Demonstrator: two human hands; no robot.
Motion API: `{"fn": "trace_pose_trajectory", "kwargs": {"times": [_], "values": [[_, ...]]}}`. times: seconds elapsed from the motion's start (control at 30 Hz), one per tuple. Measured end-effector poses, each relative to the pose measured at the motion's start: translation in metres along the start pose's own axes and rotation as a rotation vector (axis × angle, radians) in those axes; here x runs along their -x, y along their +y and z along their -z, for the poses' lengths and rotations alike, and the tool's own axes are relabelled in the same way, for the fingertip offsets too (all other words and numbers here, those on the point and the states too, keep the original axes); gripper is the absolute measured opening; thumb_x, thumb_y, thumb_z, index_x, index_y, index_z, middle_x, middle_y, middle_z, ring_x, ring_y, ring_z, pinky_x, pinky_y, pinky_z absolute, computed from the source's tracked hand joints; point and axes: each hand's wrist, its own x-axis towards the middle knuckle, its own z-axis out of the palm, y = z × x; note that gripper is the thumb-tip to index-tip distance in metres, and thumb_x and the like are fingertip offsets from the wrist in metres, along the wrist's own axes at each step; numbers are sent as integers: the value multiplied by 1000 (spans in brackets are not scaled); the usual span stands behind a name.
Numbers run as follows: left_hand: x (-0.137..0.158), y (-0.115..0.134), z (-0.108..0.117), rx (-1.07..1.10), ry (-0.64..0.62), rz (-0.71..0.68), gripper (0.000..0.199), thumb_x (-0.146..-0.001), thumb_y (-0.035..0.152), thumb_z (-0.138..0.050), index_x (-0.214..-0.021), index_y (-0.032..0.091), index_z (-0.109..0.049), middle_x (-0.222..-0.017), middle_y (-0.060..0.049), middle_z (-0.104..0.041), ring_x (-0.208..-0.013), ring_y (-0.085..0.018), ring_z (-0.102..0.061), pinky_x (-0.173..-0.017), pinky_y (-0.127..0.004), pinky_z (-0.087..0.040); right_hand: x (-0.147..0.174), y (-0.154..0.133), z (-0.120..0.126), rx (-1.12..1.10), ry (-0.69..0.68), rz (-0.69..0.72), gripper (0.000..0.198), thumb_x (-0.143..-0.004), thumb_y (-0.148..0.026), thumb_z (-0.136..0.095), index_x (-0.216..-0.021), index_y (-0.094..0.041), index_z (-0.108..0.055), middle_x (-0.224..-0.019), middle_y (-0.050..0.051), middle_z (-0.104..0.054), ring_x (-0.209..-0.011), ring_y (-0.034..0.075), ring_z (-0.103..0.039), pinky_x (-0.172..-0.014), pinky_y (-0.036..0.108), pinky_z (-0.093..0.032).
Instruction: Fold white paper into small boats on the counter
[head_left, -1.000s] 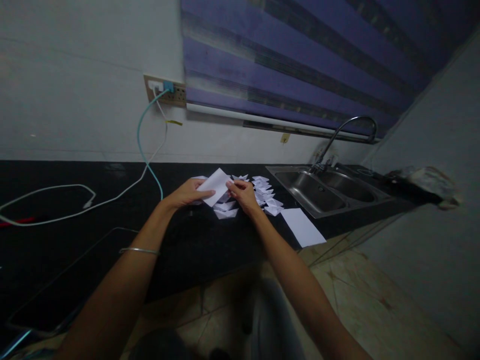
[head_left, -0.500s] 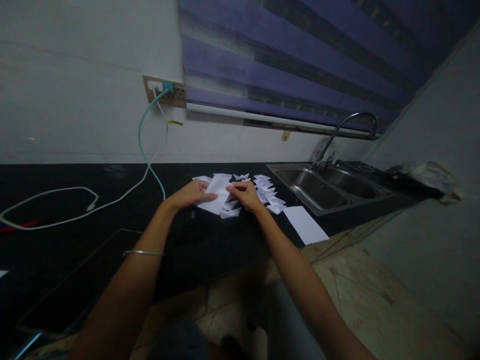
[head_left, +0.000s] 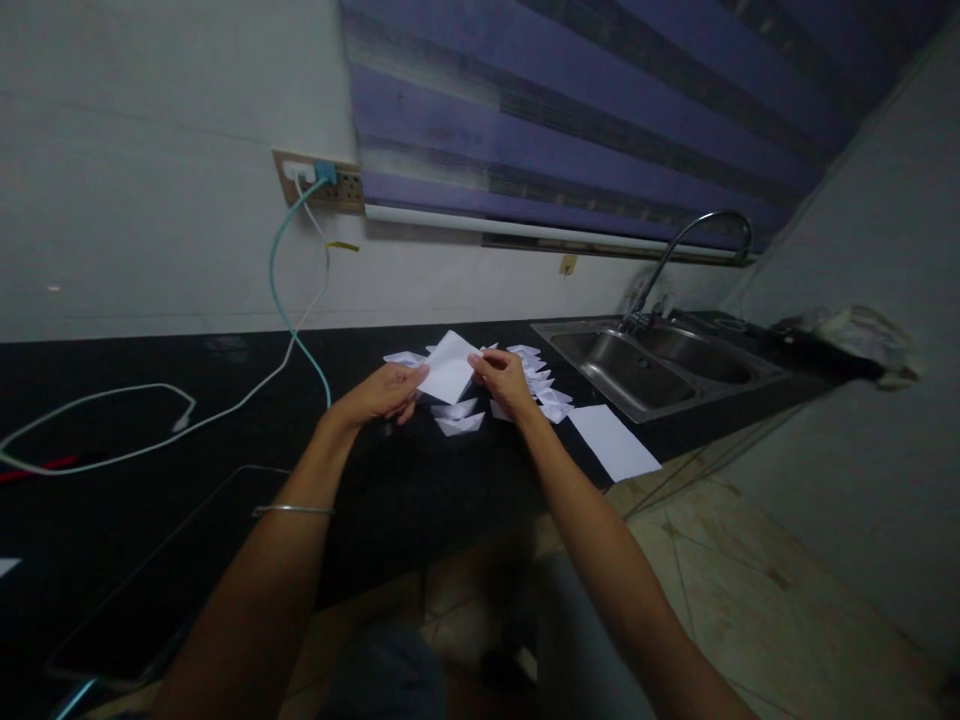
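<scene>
A folded piece of white paper (head_left: 450, 368), now diamond-shaped, is held up over the dark counter. My left hand (head_left: 386, 392) pinches its left corner, and my right hand (head_left: 504, 380) grips the right corner between thumb and fingers. Beneath and behind it lie several folded paper boats (head_left: 459, 424), partly hidden by the paper and my hands. More paper boats (head_left: 534, 375) stand in a row just right of my right hand. Farther right, a flat stack or sheet of white paper (head_left: 613, 442) rests near the counter's front edge.
A double steel sink (head_left: 637, 385) with a curved faucet (head_left: 701, 220) is set into the counter (head_left: 360, 540) at right. White and teal cables (head_left: 281, 300) run from a wall socket (head_left: 349, 188) across the left side. A dark flat panel (head_left: 172, 570) lies front left.
The folded paper has turned from lying roughly upright to a diamond, lifted slightly. My hands have shifted to its left and right corners. The view has tilted a little.
</scene>
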Motion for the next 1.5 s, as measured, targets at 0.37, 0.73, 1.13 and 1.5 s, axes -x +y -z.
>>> {"fn": "trace_pose_trajectory", "kwargs": {"times": [0.37, 0.73, 1.13, 1.5], "values": [[-6, -5, -3, -16, 109, -43, 51, -94, 58, -49, -68, 16, -61, -51, -3, -59, -44, -9, -50, -45, -22, -36, 5, 3, -5, 71, -177, -18, 46, -78, -62, -68, -68, -17, -65, -61, 0, -56, -56, 11, -49, -53, 25, -38], [-12, -7, -9, 71, 248, -10, 30, -84, 41, -69, -93, 12, -70, -78, -8, -71, -60, -12, -59, -50, -21, -42, 8, -2, -4, 130, -388, 18, 46, -83, -60, -64, -65, -17, -62, -62, -1, -56, -56, 10, -48, -53, 24, -36], [-6, -5, -10, -26, 253, 15, 55, -93, 52, -54, -51, 16, -55, -40, -2, -51, -35, -10, -45, -36, -22, -31, 5, 3, -11, 144, -371, 43, 46, -85, -61, -60, -67, -18, -60, -62, -1, -54, -57, 11, -48, -56, 25, -39], [-11, -16, -6, 98, 218, -11, 60, -87, 66, -53, -61, 13, -61, -52, -3, -58, -44, -10, -49, -43, -21, -37, 5, 3, -7, 202, -388, 119, 45, -87, -57, -60, -67, -16, -60, -62, -1, -52, -58, 10, -48, -54, 23, -37]]}}
